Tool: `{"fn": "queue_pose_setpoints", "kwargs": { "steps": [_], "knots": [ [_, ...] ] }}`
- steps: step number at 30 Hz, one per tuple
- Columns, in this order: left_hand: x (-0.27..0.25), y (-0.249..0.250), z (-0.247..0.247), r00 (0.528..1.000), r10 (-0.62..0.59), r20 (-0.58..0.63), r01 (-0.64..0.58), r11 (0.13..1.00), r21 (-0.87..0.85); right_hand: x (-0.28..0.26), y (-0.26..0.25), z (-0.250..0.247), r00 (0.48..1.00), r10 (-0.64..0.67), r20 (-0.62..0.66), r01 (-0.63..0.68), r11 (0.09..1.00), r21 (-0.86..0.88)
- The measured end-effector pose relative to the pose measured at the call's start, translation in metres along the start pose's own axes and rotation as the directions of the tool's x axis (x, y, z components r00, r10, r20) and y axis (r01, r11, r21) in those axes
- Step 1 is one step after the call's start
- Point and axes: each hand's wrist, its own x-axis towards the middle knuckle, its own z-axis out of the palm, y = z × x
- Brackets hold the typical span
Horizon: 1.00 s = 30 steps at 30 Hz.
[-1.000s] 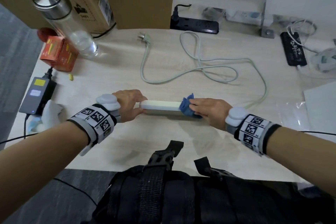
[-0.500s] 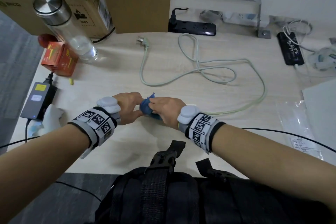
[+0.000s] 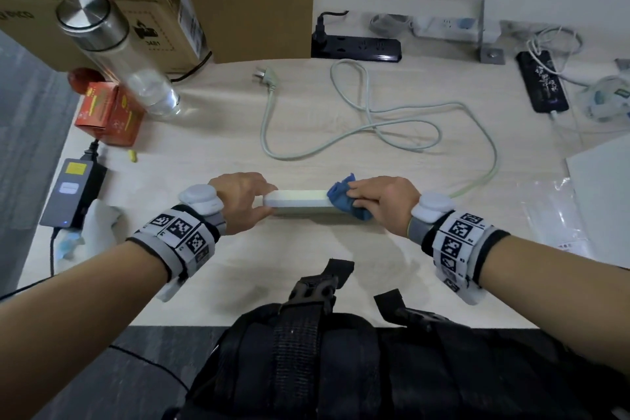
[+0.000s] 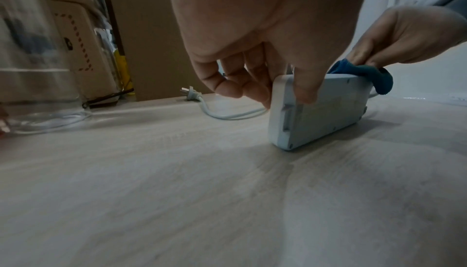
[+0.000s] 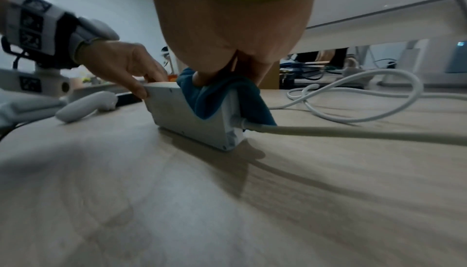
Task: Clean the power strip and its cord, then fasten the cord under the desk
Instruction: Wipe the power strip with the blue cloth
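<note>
Left hand pinches power strip end — right hand presses blue cloth on other end.

My right hand has slid the blue cloth from beside my left hand to the power strip's cord end

Cloth-covered end of power strip

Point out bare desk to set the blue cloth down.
Free: the near strip between the white power strip and the desk's front edge; also between its cord and the hands. Crowded: left edge by the power adapter, back right among cables.
</note>
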Motion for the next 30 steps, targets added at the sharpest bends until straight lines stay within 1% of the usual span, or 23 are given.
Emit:
{"fn": "queue_pose_setpoints", "kwargs": {
  "steps": [2, 4, 6, 7, 8, 10, 11, 12, 13, 14, 15, 16, 17, 19, 20, 22, 24, 27, 29, 30],
  "knots": [
    [0.002, 0.003, -0.001, 0.996, 0.055, -0.069, -0.055, 0.998, 0.007, -0.005, -0.003, -0.002, 0.998, 0.058, -0.031, -0.057, 0.998, 0.035],
    [0.006, 0.008, 0.0, 0.991, 0.115, -0.071, -0.11, 0.992, 0.065, -0.011, -0.006, -0.003, 0.993, 0.105, -0.051, -0.101, 0.993, 0.062],
    [0.004, 0.011, 0.008, 0.981, 0.175, -0.081, -0.165, 0.98, 0.115, -0.013, -0.007, -0.005, 0.987, 0.161, -0.025, -0.159, 0.985, 0.063],
    [0.001, 0.011, 0.014, 0.975, 0.197, -0.104, -0.185, 0.976, 0.118, -0.014, -0.008, -0.005, 0.986, 0.167, 0.003, -0.167, 0.985, 0.045],
    [-0.003, 0.011, 0.019, 0.969, 0.211, -0.127, -0.197, 0.974, 0.111, -0.016, -0.009, -0.005, 0.99, 0.141, 0.028, -0.141, 0.99, 0.021],
    [-0.011, 0.011, 0.029, 0.966, 0.216, -0.144, -0.206, 0.975, 0.08, -0.02, -0.014, -0.006, 0.998, 0.035, 0.06, -0.032, 0.998, -0.051],
    [-0.014, 0.012, 0.033, 0.967, 0.209, -0.144, -0.203, 0.978, 0.054, -0.023, -0.017, -0.006, 0.992, 0.016, 0.125, -0.009, 0.998, -0.059],
    [-0.017, 0.013, 0.037, 0.974, 0.189, -0.122, -0.189, 0.982, 0.011, -0.024, -0.02, -0.007, 0.979, 0.032, 0.203, -0.02, 0.998, -0.064],
    [-0.019, 0.014, 0.039, 0.983, 0.162, -0.089, -0.166, 0.985, -0.04, -0.025, -0.022, -0.006, 0.95, 0.066, 0.304, -0.041, 0.995, -0.088],
    [-0.02, 0.014, 0.041, 0.989, 0.139, -0.052, -0.143, 0.986, -0.081, -0.025, -0.022, -0.004, 0.907, 0.1, 0.408, -0.046, 0.989, -0.14],
    [-0.02, 0.013, 0.042, 0.991, 0.129, -0.019, -0.131, 0.987, -0.097, -0.026, -0.023, -0.002, 0.882, 0.116, 0.457, -0.033, 0.982, -0.185],
    [-0.02, 0.013, 0.043, 0.992, 0.127, 0.013, -0.126, 0.988, -0.085, -0.028, -0.022, 0.002, 0.885, 0.097, 0.456, -0.001, 0.979, -0.206],
    [-0.019, 0.013, 0.043, 0.991, 0.125, 0.039, -0.122, 0.99, -0.071, -0.031, -0.019, 0.007, 0.903, 0.078, 0.422, 0.005, 0.981, -0.193],
    [-0.015, 0.012, 0.041, 0.993, 0.105, 0.049, -0.1, 0.992, -0.081, -0.038, -0.011, 0.016, 0.926, 0.104, 0.363, -0.049, 0.986, -0.157],
    [-0.013, 0.013, 0.04, 0.996, 0.079, 0.039, -0.074, 0.992, -0.101, -0.039, -0.01, 0.017, 0.927, 0.107, 0.36, -0.06, 0.989, -0.139],
    [-0.007, 0.014, 0.038, 0.999, -0.025, 0.048, 0.032, 0.988, -0.151, -0.038, -0.01, 0.018, 0.924, 0.118, 0.363, -0.088, 0.991, -0.098],
    [-0.002, 0.016, 0.038, 0.983, -0.125, 0.136, 0.151, 0.968, -0.199, -0.038, -0.009, 0.016, 0.933, 0.166, 0.32, -0.161, 0.986, -0.04],
    [0.006, 0.019, 0.04, 0.957, -0.153, 0.245, 0.207, 0.954, -0.215, -0.037, -0.003, 0.011, 0.94, 0.3, 0.161, -0.313, 0.947, 0.065],
    [0.008, 0.023, 0.039, 0.938, -0.184, 0.295, 0.252, 0.945, -0.211, -0.034, 0.0, 0.004, 0.936, 0.345, 0.069, -0.351, 0.929, 0.116],
    [0.009, 0.024, 0.039, 0.932, -0.205, 0.299, 0.276, 0.936, -0.219, -0.031, 0.0, -0.001, 0.936, 0.351, 0.029, -0.351, 0.928, 0.126]
  ]
}}
